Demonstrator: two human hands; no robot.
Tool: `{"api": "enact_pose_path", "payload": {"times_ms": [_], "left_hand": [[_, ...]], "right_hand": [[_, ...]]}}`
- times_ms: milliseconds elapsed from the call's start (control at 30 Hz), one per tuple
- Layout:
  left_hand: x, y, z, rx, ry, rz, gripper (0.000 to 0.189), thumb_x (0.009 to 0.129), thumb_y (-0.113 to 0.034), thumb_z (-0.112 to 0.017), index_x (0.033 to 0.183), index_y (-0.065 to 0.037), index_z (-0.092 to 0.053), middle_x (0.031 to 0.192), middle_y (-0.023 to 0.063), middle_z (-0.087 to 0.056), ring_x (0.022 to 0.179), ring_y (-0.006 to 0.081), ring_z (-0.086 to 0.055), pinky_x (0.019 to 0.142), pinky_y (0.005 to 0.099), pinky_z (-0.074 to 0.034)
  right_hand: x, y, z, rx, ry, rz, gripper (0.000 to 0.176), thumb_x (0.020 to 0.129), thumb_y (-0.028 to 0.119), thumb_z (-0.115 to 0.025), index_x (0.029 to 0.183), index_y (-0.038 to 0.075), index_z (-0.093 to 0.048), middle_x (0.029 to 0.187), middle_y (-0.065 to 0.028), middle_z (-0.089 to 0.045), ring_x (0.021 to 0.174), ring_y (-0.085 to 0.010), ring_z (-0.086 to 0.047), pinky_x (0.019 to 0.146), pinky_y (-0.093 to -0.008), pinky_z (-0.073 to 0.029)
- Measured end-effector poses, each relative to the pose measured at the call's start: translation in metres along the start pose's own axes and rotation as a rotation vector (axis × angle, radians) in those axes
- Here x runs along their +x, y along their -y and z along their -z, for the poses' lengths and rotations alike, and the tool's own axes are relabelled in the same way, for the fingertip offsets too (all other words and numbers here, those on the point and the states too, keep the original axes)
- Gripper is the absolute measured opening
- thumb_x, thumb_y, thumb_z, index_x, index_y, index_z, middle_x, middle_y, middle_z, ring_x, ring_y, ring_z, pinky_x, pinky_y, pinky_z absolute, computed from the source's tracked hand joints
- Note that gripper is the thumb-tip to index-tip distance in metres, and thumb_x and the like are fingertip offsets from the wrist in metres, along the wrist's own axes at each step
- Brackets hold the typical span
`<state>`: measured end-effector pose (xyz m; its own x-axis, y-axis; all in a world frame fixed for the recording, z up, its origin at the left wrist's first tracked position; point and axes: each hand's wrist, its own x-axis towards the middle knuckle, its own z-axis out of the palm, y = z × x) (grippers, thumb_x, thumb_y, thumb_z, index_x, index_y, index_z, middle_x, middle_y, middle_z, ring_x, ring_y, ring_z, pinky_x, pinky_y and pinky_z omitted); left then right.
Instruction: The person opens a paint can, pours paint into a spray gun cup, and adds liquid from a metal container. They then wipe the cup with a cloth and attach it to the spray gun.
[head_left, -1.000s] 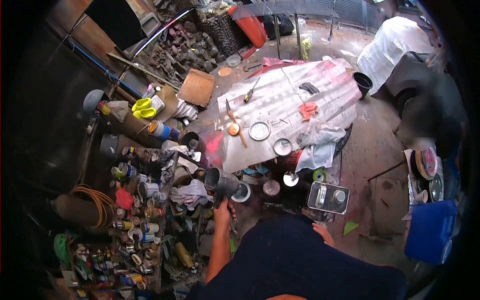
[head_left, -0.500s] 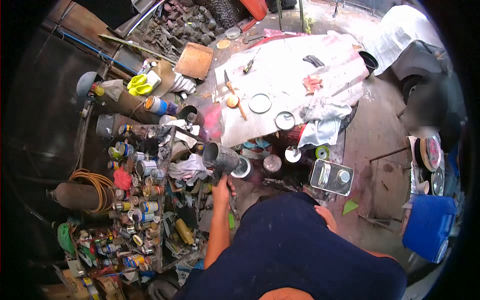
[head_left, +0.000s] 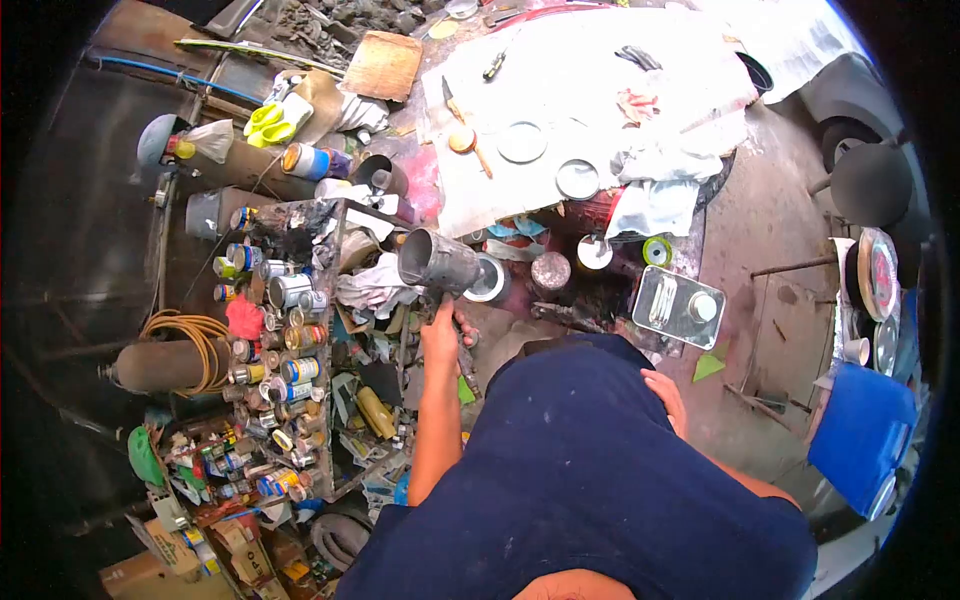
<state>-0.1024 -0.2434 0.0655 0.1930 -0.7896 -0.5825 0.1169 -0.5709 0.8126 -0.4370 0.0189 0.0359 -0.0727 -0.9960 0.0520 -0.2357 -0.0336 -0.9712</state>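
The left hand (head_left: 441, 333) is curled closed around the handle of what looks like a spray gun (head_left: 440, 263), whose wide grey metal cup tilts above the fist, well out in front of the body. The right hand (head_left: 667, 398) lies against the right side of the dark blue shirt (head_left: 590, 470); it is partly hidden, so how far it is open, or whether it has hold of anything, I cannot tell.

Just right of the cup stands a round white-rimmed container (head_left: 487, 279); left of it lies a crumpled pale cloth (head_left: 378, 284). A rectangular metal tin (head_left: 679, 306) with a round cap is beyond the right hand, near a green-rimmed roll (head_left: 657, 251).

Farther forward, a pale sheet (head_left: 570, 95) bears a knife (head_left: 450, 100) and two round lids (head_left: 522, 142). To the left, many paint cans (head_left: 291, 291) crowd a shelf, near a cylinder (head_left: 165, 367) with an orange hose (head_left: 213, 352). A blue jerrycan (head_left: 860, 425) stands far right.
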Motion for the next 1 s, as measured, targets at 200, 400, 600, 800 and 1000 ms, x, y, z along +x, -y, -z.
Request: {"api": "enact_pose_path", "payload": {"times_ms": [200, 400, 600, 800, 1000], "left_hand": [[-0.003, -0.003, -0.003, 0.007, 0.012, -0.026, 0.027, 0.101, -0.033, -0.063, 0.097, -0.006, -0.062, 0.073, 0.0014, -0.055, 0.058, 0.0133, -0.056, 0.046, 0.0283, -0.044], [0.002, -0.004, -0.003, 0.02, 0.009, -0.01, 0.023, 0.102, -0.03, -0.062, 0.104, -0.007, -0.06, 0.074, 0.0021, -0.056, 0.06, 0.0125, -0.055, 0.044, 0.0267, -0.042], [0.007, -0.009, -0.004, 0.03, 0.027, -0.02, 0.022, 0.102, -0.029, -0.062, 0.103, -0.007, -0.059, 0.075, 0.0016, -0.056, 0.061, 0.0124, -0.054, 0.044, 0.027, -0.042], [0.018, -0.008, 0.001, 0.067, 0.061, -0.005, 0.023, 0.102, -0.031, -0.062, 0.104, -0.008, -0.06, 0.076, 0.001, -0.056, 0.061, 0.0119, -0.054, 0.044, 0.0268, -0.041], [0.02, -0.02, 0.008, 0.099, 0.116, 0.031, 0.023, 0.102, -0.032, -0.062, 0.098, -0.009, -0.06, 0.075, 0.0005, -0.055, 0.06, 0.0116, -0.053, 0.045, 0.0269, -0.04]], "right_hand": [[0.0, 0.001, 0.002, -0.001, 0.002, 0.011, 0.075, 0.106, 0.06, -0.027, 0.14, 0.0, -0.056, 0.146, -0.024, -0.053, 0.136, -0.0396, -0.05, 0.116, -0.0482, -0.034], [-0.001, 0.001, 0.002, -0.002, -0.006, 0.024, 0.074, 0.106, 0.059, -0.027, 0.14, 0.0, -0.055, 0.145, -0.0248, -0.053, 0.136, -0.0398, -0.05, 0.116, -0.0483, -0.034], [-0.005, 0.01, 0.001, 0.002, -0.01, -0.011, 0.075, 0.107, 0.06, -0.027, 0.141, 0.0, -0.055, 0.149, -0.026, -0.049, 0.138, -0.0399, -0.047, 0.118, -0.048, -0.032], [-0.01, 0.024, -0.016, -0.036, -0.082, -0.043, 0.078, 0.106, 0.061, -0.029, 0.147, -0.002, -0.049, 0.156, -0.0261, -0.04, 0.142, -0.0396, -0.043, 0.12, -0.0473, -0.03], [0.019, 0.021, -0.001, -0.165, -0.199, -0.12, 0.066, 0.105, 0.045, -0.044, 0.152, -0.002, -0.043, 0.155, -0.024, -0.043, 0.143, -0.038, -0.042, 0.121, -0.0466, -0.029]]}}
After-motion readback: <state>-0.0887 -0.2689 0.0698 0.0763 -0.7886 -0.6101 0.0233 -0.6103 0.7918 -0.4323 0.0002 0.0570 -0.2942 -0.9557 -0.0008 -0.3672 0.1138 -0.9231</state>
